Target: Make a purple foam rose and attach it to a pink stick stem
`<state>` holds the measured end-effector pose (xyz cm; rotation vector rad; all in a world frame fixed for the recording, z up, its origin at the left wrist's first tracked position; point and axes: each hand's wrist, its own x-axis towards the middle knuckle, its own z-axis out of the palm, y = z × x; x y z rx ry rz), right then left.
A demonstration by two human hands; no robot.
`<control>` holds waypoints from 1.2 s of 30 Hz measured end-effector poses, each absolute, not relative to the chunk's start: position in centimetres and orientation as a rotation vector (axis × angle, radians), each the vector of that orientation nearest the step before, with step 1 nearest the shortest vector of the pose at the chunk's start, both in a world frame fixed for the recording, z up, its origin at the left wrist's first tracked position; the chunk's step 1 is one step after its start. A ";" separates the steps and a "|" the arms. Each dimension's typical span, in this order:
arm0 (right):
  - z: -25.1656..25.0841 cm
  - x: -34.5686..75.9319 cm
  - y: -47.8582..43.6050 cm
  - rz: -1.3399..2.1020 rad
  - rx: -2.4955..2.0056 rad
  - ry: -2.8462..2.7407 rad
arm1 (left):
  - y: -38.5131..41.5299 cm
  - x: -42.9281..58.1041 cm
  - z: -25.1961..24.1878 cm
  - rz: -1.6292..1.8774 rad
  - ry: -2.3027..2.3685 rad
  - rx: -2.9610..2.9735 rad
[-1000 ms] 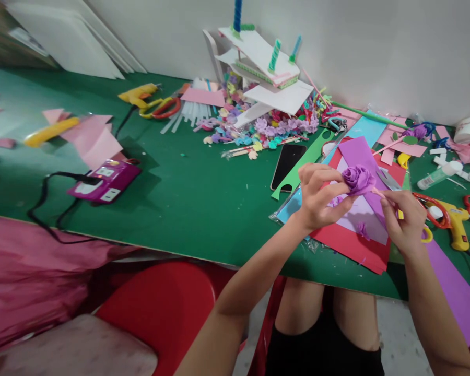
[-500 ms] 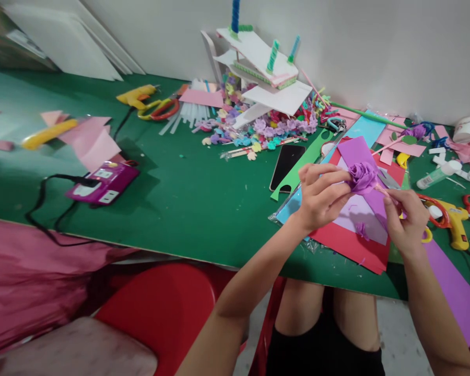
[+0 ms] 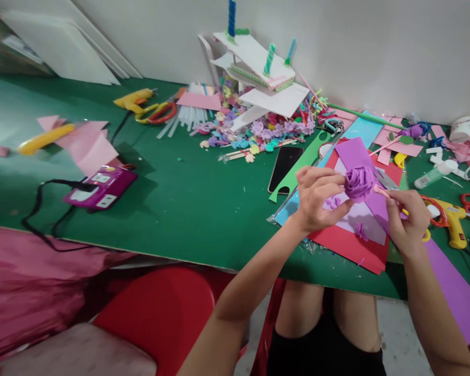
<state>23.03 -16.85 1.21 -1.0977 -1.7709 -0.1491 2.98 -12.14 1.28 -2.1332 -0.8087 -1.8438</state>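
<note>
A purple foam rose [image 3: 359, 183] on a thin pink stick is held over the stacked foam sheets [image 3: 354, 243] at the right of the green table [image 3: 188, 203]. My left hand [image 3: 317, 198] curls around the rose's left side, fingers pinching its petals. My right hand [image 3: 407, 222] pinches the pink stick just right of the flower. A black phone [image 3: 285, 161] lies a little left of my left hand.
A white foam tiered model [image 3: 258, 68] stands at the back with a heap of small foam flowers [image 3: 258, 130] below it. Yellow glue guns [image 3: 452, 222] [image 3: 135, 97], scissors [image 3: 162, 110], a purple power strip [image 3: 100, 187], pink paper [image 3: 88, 143], a red chair [image 3: 160, 313].
The rose has turned slightly between my fingers and my hands shifted a little left. The view drifted slightly right.
</note>
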 end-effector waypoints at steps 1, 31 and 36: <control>1.2 23.0 -16.8 -0.164 -1.088 -1.769 | -12.1 3.0 1.3 -1.847 -0.817 -2.116; 0.8 21.9 -17.0 -0.193 -1.219 -1.674 | -12.4 3.8 0.8 -2.120 -0.774 -2.275; 0.7 22.8 -16.7 -0.156 -1.269 -1.740 | -12.0 3.0 1.0 -2.008 -0.646 -2.404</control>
